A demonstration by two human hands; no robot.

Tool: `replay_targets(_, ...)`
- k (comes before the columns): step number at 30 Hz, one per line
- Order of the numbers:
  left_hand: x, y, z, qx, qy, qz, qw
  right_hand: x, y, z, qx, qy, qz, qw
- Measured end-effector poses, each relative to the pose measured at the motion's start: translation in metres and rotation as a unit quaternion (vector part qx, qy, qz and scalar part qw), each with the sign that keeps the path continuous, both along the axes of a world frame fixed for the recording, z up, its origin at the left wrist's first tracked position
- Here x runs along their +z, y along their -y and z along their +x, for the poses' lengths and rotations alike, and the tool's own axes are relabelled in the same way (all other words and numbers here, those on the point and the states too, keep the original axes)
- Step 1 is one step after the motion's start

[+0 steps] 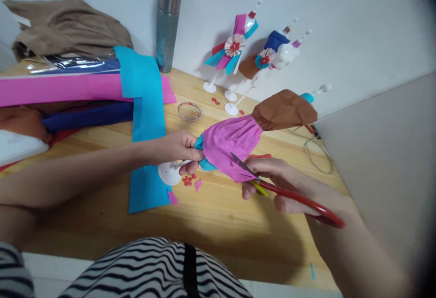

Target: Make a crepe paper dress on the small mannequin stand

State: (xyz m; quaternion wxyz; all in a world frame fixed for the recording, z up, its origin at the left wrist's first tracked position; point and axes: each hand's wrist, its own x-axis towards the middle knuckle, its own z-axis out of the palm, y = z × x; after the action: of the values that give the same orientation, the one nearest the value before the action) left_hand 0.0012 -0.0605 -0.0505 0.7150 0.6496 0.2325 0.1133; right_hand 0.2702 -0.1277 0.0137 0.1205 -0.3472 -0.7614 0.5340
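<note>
A white stand with a round base (169, 173) lies tilted, its upper part dressed in blue, pink and brown crepe paper. My left hand (189, 151) is closed around its stem, just below the pink crepe paper (235, 141). Beyond the pink gather, the brown crepe paper (286, 111) puffs out toward the beaded tip (320, 90). My right hand (272, 175) grips red-handled scissors (309, 205), with one blade lying over the lower edge of the pink paper. A short yellow piece (260, 188) shows beneath the scissors. Whether the blades are cutting is hard to see.
Three decorated stands (235, 46) lean near the wall behind. A flask (167, 25), a wire coil (189, 111) and a long blue crepe strip (148, 130) are to the left. Folded coloured paper (61, 90) and brown cloth (71, 27) pile further left. A cable (318, 155) lies right.
</note>
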Motion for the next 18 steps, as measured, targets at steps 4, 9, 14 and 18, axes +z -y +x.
replay_targets(4,0.001,0.000,0.000,-0.007,0.001,0.001,1.000,-0.001,0.000,0.001,0.001,-0.005,-0.020,1.000)
replay_targets(9,0.000,-0.001,0.000,-0.022,0.000,-0.001,1.000,-0.003,0.000,-0.003,-0.001,-0.017,-0.052,0.999)
replay_targets(14,-0.003,-0.002,0.000,-0.018,0.004,0.004,1.000,-0.005,0.001,-0.004,-0.017,-0.034,-0.057,0.998)
replay_targets(18,-0.004,-0.001,0.000,-0.009,-0.003,0.006,1.000,-0.010,0.002,0.001,-0.036,-0.041,-0.065,0.996)
